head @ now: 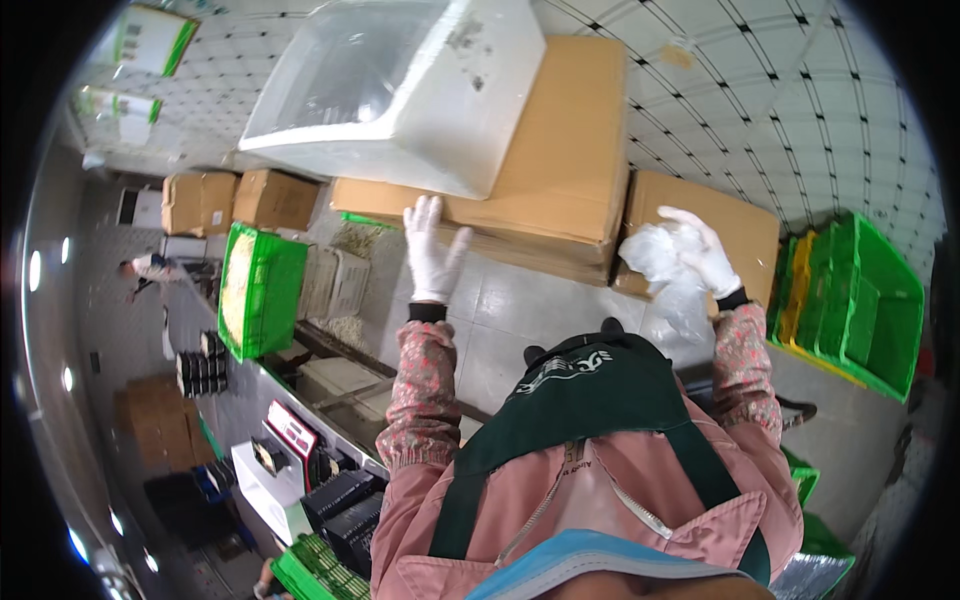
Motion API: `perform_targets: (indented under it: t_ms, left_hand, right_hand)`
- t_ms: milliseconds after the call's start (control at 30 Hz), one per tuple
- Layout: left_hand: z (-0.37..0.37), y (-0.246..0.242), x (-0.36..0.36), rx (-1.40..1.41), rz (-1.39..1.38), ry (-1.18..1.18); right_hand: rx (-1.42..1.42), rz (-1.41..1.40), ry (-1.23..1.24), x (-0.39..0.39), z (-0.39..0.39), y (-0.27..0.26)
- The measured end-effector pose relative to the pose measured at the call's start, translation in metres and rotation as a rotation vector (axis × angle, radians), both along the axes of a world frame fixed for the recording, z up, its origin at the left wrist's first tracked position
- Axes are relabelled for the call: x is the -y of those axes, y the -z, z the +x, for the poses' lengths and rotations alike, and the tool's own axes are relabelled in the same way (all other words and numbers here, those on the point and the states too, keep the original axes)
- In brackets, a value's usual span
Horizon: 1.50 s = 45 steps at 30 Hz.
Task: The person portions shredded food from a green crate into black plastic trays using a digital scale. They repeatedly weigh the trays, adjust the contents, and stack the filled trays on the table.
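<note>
My left hand (433, 253), in a white glove, has its fingers spread in front of the near edge of a large cardboard box (574, 142). Nothing is in it, and I cannot tell if it touches the box. In my right hand (709, 253), also gloved, is a crumpled clear plastic bag (679, 289) that hangs down past the fingers. A white foam box (457, 97) sits tilted on top of the large carton, with clear film across its opening. Behind the bag stands a lower cardboard box (697, 199).
Nested green and yellow crates (874, 315) stand at the right. On the left, a green crate (274, 289) of pale sprout-like food rests by a metal table (251, 397) with a scale (292, 431) and black packages (341, 502). A person (150, 268) stands farther off.
</note>
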State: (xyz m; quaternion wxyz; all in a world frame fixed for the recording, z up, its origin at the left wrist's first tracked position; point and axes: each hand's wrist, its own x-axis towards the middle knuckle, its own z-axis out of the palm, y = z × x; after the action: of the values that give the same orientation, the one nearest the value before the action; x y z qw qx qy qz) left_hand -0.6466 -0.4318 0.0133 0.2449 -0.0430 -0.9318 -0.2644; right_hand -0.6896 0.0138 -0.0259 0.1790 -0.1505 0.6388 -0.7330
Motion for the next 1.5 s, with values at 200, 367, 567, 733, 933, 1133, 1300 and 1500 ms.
perform_targets:
  t_ms: [200,367,567,733,933,1133,1300,1500]
  left_hand:
    - [-0.007,-0.031,-0.004,-0.264,-0.018,-0.173]
    - [-0.046,-0.145,0.011,-0.586,-0.137,-0.124]
    - [-0.095,-0.204,0.066,-0.212,-0.522,0.054]
    - [-0.122,-0.198,0.085,-0.278,-0.523,0.169]
    - [-0.139,-0.219,0.113,-0.661,-0.46,0.302]
    - [-0.137,-0.252,0.13,-0.632,-0.428,0.271]
    - [-0.131,-0.253,0.134,-0.602,-0.412,0.268]
    - [-0.131,-0.237,0.098,-0.512,-0.464,0.317]
  right_hand:
    - [-0.033,-0.084,0.102,-0.02,0.0,0.008]
    - [-0.003,-0.258,0.183,-0.002,-0.003,-0.036]
    - [-0.091,-0.35,0.137,0.032,0.005,-0.065]
    - [-0.095,-0.283,0.228,0.057,0.019,-0.106]
    - [-0.416,0.018,0.132,0.11,-0.017,-0.112]
    - [-1.035,0.588,-0.202,0.21,-0.103,-0.079]
    - [-0.866,0.823,-0.034,0.281,-0.196,-0.052]
    - [-0.841,0.927,-0.11,0.341,-0.245,-0.048]
